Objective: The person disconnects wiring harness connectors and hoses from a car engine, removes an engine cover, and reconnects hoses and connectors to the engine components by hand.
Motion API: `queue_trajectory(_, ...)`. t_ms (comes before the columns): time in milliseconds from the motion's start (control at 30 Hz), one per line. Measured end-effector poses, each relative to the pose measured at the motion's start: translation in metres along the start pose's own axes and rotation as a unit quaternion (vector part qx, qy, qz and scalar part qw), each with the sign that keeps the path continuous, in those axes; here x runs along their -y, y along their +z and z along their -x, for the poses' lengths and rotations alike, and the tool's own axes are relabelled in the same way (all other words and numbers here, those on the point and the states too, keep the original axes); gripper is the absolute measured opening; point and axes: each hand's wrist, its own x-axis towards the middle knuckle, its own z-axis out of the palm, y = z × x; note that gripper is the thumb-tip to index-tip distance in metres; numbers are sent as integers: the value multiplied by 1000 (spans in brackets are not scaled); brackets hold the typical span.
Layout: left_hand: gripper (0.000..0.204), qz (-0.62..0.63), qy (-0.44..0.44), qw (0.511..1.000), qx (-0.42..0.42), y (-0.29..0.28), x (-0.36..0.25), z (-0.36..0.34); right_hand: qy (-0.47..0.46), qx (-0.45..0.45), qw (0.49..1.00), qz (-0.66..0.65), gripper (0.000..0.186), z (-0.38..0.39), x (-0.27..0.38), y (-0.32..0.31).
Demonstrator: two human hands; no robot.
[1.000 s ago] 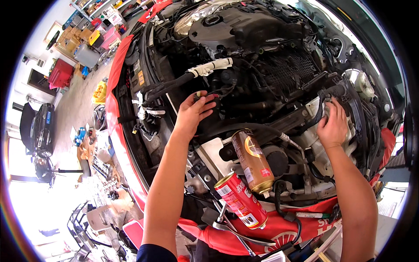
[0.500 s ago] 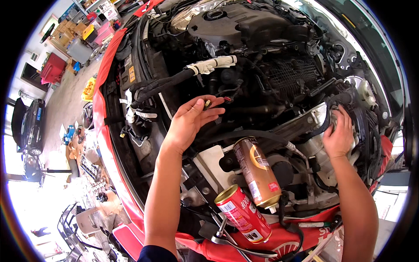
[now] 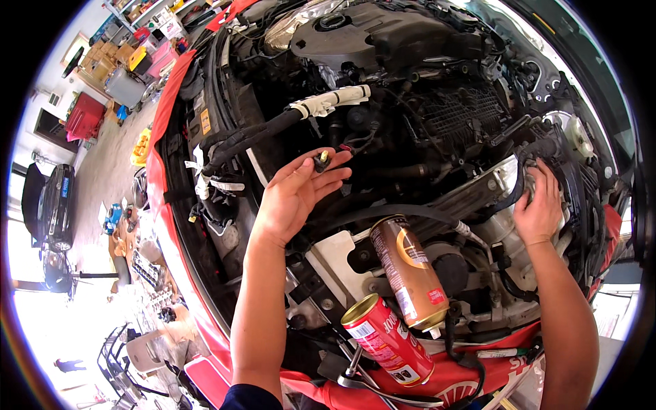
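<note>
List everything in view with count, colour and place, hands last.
Connector: 1, black and yellow, at the left fingertips
Spray cans: 2, brown and red, lower centre
Marker: 1, white and green, lower right
Engine cover: 1, dark grey, top
Wrapped harness: 1, cream and black, above the left hand
Protective cover: red, along the car's edge; pieces uncertain
Car: 1, black, left background
Cabinet: 1, red, upper left
Boxes: several, brown, upper left
Small clutter: uncountable
Left hand: 1, bare, centre
Right hand: 1, bare, right
</note>
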Motion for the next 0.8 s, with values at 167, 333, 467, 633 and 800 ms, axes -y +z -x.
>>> queue_trajectory(167, 44, 39, -7, 999, -20, -5, 3, -2, 2, 0, 1000, -9, 38, 0, -1, 0)
queue_trajectory(333, 26, -65, -15, 995, -72, 2, 4, -6, 4, -4, 1000, -16, 37, -1, 0, -2)
queue_trajectory(467, 22, -262, -12, 957, -126, 14, 9, -11, 9, -2, 1000, -15, 35, 0, 0, -2)
queue_trajectory(633, 42, -347, -18, 925, -151, 18, 11, -14, 10, -3, 1000, -20, 35, -1, -1, -3)
queue_trajectory(800, 40, -379, -3, 915, -137, 12, 13, -15, 9, -3, 1000, -20, 35, -2, 0, -2)
